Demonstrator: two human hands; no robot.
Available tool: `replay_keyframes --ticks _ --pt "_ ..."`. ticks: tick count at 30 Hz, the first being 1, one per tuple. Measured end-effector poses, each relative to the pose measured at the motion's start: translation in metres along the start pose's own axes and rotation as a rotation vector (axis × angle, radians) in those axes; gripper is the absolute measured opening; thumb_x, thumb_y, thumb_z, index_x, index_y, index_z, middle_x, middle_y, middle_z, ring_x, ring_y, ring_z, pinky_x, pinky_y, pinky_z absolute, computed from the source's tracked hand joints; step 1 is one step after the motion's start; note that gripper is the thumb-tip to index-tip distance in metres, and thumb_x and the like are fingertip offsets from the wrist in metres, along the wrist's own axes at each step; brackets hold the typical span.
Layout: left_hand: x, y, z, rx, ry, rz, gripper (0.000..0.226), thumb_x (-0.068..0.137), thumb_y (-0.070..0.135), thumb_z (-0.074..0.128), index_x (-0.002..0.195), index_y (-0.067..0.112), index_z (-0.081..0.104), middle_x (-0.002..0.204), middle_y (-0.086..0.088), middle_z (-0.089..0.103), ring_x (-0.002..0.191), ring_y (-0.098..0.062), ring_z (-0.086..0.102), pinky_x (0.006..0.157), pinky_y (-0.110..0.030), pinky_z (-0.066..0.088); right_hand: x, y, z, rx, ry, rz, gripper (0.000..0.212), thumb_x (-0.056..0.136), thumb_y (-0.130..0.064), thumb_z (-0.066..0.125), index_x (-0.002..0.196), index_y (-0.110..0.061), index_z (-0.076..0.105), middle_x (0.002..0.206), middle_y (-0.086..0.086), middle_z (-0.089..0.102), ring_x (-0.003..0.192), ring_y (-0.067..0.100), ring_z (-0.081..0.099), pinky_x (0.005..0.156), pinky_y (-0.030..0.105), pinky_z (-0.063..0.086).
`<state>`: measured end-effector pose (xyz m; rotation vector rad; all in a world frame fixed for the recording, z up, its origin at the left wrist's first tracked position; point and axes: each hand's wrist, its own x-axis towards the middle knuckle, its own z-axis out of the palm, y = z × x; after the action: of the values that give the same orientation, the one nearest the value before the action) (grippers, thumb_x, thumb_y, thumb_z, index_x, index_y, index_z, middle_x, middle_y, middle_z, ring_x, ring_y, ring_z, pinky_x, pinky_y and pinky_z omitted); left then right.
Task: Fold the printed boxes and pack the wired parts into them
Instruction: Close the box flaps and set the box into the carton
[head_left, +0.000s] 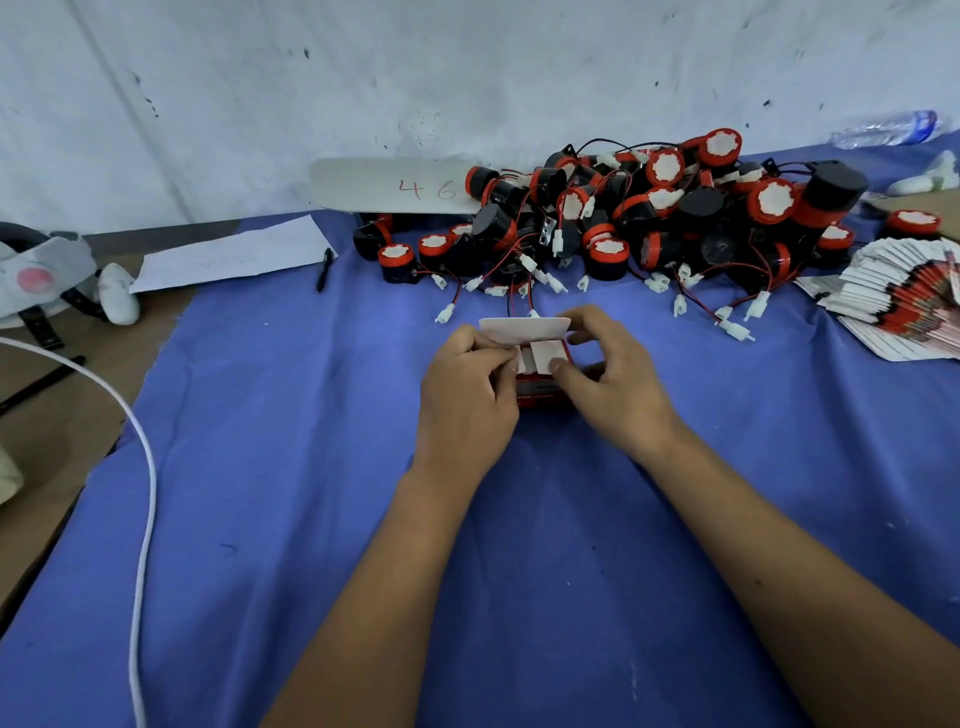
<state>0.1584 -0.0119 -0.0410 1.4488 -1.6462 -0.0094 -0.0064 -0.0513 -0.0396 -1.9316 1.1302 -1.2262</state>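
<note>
A small red printed box (540, 387) stands on the blue cloth (322, 467) at the centre, its white top flap (524, 328) raised and its side flaps folded inward. My left hand (467, 400) grips the box's left side, fingers pinching a flap. On the right side my right hand (608, 384) holds the box, thumb on a side flap and fingers at the top flap's edge. Behind lies a heap of black and red wired parts (649, 218) with white connectors. A fanned stack of flat printed boxes (898, 301) lies at the far right.
A white card marked "46" (395, 187) leans by the wall. A paper sheet (234, 254) and a black pen (324, 270) lie at the back left. A white cable (145, 467) runs down the left side. A plastic bottle (888, 129) lies at the back right.
</note>
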Motion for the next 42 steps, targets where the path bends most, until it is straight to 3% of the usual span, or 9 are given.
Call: replay_keyframes --ticks 5,7,11,15,18,25,30,37,42 --pt "0.0 -0.003 -0.003 -0.137 0.01 -0.09 0.014 0.091 0.012 0.074 0.1 0.017 0.082 0.093 0.004 0.068 0.08 -0.009 0.063 0.071 -0.019 0.049 -0.002 -0.004 0.001 0.19 -0.09 0.008 0.029 0.098 -0.048 0.056 0.099 -0.021 0.066 0.093 -0.013 0.068 0.088 0.002 0.063 0.072 0.014 0.048" --pt "0.0 -0.008 -0.008 -0.281 0.007 -0.19 0.015 0.088 0.009 0.075 0.094 0.02 0.083 0.088 0.007 0.074 0.08 -0.007 0.067 0.073 -0.021 0.054 -0.001 -0.002 0.001 0.144 -0.044 0.019 0.023 0.099 -0.042 0.06 0.093 -0.021 0.068 0.09 -0.015 0.069 0.084 0.0 0.062 0.067 0.015 0.049" --pt "0.003 -0.016 -0.017 -0.648 0.09 -0.515 0.018 0.091 0.005 0.063 0.075 0.004 0.071 0.07 0.0 0.07 0.064 -0.014 0.069 0.064 -0.041 0.062 -0.002 0.004 0.004 0.048 -0.119 0.024 0.013 0.09 -0.024 0.077 0.101 -0.026 0.07 0.118 -0.016 0.07 0.108 0.009 0.067 0.091 0.037 0.058" --pt "-0.001 -0.013 -0.015 -0.412 0.127 -0.403 0.013 0.093 0.025 0.065 0.087 0.014 0.068 0.085 0.006 0.07 0.059 -0.018 0.066 0.052 -0.037 0.056 -0.002 0.002 0.001 0.028 -0.144 0.018 0.02 0.087 -0.025 0.08 0.103 -0.019 0.071 0.124 -0.012 0.068 0.109 0.014 0.067 0.092 0.042 0.057" --pt "0.001 -0.018 -0.016 -0.572 -0.018 -0.435 0.016 0.097 0.025 0.065 0.11 0.023 0.074 0.107 0.004 0.071 0.06 -0.015 0.065 0.052 -0.032 0.055 -0.002 0.003 -0.005 0.05 -0.188 -0.007 0.014 0.089 -0.021 0.078 0.097 -0.016 0.067 0.124 -0.011 0.069 0.112 0.01 0.066 0.099 0.039 0.055" --pt "-0.001 -0.029 -0.018 -0.537 -0.316 -0.364 0.039 0.087 0.02 0.084 0.124 0.027 0.074 0.066 0.0 0.071 0.051 -0.018 0.067 0.061 -0.03 0.06 0.002 0.008 -0.016 0.039 -0.282 -0.033 0.034 0.082 -0.027 0.085 0.113 -0.028 0.072 0.123 -0.014 0.069 0.115 0.004 0.064 0.096 0.033 0.057" --pt "-0.001 -0.026 -0.017 -0.436 -0.286 -0.268 0.051 0.079 0.014 0.09 0.127 0.016 0.073 0.112 -0.002 0.072 0.055 -0.014 0.067 0.059 -0.028 0.06 0.005 0.012 -0.011 0.002 -0.238 -0.052 0.04 0.081 -0.021 0.085 0.12 -0.02 0.075 0.125 -0.015 0.065 0.123 -0.005 0.058 0.102 0.027 0.052" --pt "-0.002 -0.025 -0.021 -0.337 -0.321 -0.222 0.087 0.066 0.017 0.098 0.144 0.025 0.058 0.118 0.005 0.068 0.067 -0.011 0.063 0.076 -0.034 0.062 0.002 0.008 -0.013 -0.126 -0.253 -0.197 0.042 0.082 -0.04 0.082 0.121 -0.026 0.074 0.124 -0.015 0.068 0.117 -0.006 0.06 0.095 0.013 0.048" --pt "-0.001 -0.025 -0.02 -0.337 -0.332 -0.215 0.096 0.065 0.016 0.098 0.149 0.024 0.051 0.129 0.001 0.064 0.078 -0.011 0.064 0.084 -0.038 0.062 0.006 0.006 -0.008 -0.13 -0.181 -0.203 0.021 0.092 -0.032 0.074 0.112 -0.027 0.078 0.113 -0.013 0.072 0.109 0.003 0.066 0.089 0.028 0.055"
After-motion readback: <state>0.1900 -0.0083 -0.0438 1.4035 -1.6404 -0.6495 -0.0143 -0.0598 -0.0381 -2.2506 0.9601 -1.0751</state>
